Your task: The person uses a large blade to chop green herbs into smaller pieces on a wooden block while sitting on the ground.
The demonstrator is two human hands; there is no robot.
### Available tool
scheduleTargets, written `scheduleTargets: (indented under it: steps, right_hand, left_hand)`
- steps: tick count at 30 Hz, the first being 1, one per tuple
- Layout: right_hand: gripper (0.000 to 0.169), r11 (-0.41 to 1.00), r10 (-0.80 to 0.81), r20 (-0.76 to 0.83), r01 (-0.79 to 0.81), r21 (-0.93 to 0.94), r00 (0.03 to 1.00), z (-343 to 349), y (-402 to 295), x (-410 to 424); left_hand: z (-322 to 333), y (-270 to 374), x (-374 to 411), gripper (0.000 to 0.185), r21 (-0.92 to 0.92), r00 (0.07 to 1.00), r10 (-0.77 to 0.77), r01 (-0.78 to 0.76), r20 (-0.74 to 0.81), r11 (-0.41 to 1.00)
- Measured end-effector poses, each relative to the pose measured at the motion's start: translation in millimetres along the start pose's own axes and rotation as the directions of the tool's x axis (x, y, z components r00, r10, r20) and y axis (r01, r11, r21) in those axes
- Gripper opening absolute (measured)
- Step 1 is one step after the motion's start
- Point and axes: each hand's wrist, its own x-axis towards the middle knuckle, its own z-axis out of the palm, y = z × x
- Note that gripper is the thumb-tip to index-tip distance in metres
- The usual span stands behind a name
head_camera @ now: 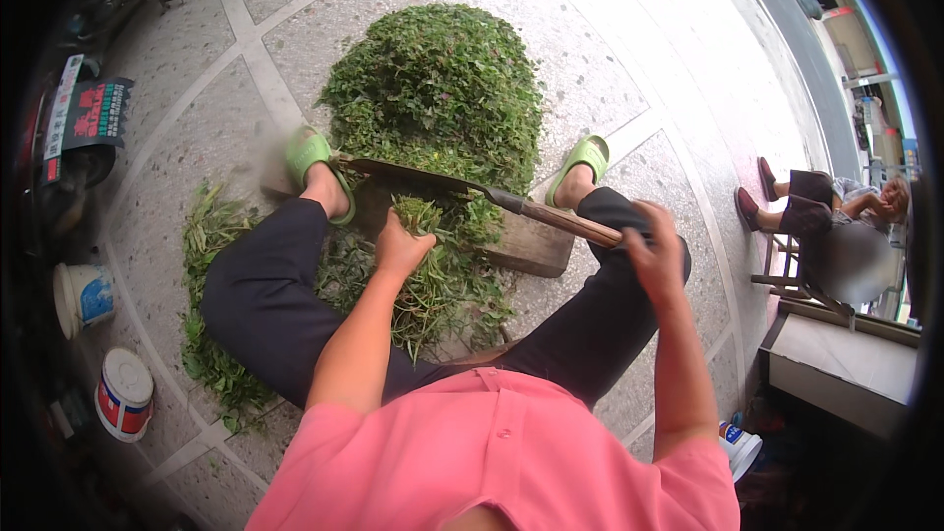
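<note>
My left hand (402, 245) is closed round a bunch of leafy green stems (419, 302), whose cut ends stick up just below a long blade. This hinged-looking chopping knife (442, 181) slants over a wooden block (527, 243), its far end by the left green sandal. The knife's wooden handle (571, 223) points right. Beside the handle's end is my right hand (655, 254), blurred, fingers and thumb apart, with dark trouser cloth showing between them; contact with the handle is unclear. Beyond the blade lies a large heap of chopped greens (442, 81).
Uncut greens (214, 339) lie left of my leg. Two buckets (125, 392) (85, 299) stand at the left, near part of a vehicle. Green sandals (586, 158) flank the heap. A person (804, 206) sits on a chair at the right; a white bucket (737, 450) stands lower right.
</note>
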Motion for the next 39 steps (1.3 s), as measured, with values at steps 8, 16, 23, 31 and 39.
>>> scheduleTargets:
  steps: [8,16,23,31,39]
  right_hand:
    - [0.044,0.917,0.257,0.581,-0.005,-0.399,0.773,50.0,10.4,33.0]
    - [0.046,0.830,0.405,0.664,0.051,-0.555,0.629,60.9,20.2,38.9]
    - [0.040,0.959,0.154,0.536,0.007,-0.285,0.830,-1.3,-94.7,76.5]
    - [0.041,0.894,-0.248,0.495,0.394,-0.215,0.833,-3.2,-208.0,117.8]
    - [0.049,0.928,0.141,0.654,0.130,-0.348,0.743,6.5,-121.1,84.1]
  left_hand:
    - [-0.4,-1.1,1.6,0.073,-0.070,0.999,0.029,-0.031,-0.027,0.997]
    - [5.5,-3.2,12.9,0.070,-0.045,0.995,-0.094,0.095,0.032,0.994]
    - [18.5,-4.6,45.3,0.061,0.004,0.967,-0.195,0.197,0.167,0.980]
    - [32.6,-2.5,86.0,0.063,-0.065,0.969,-0.215,0.224,0.123,0.972]
    - [52.8,-39.1,100.4,0.080,-0.025,0.965,-0.256,0.258,0.056,0.966]
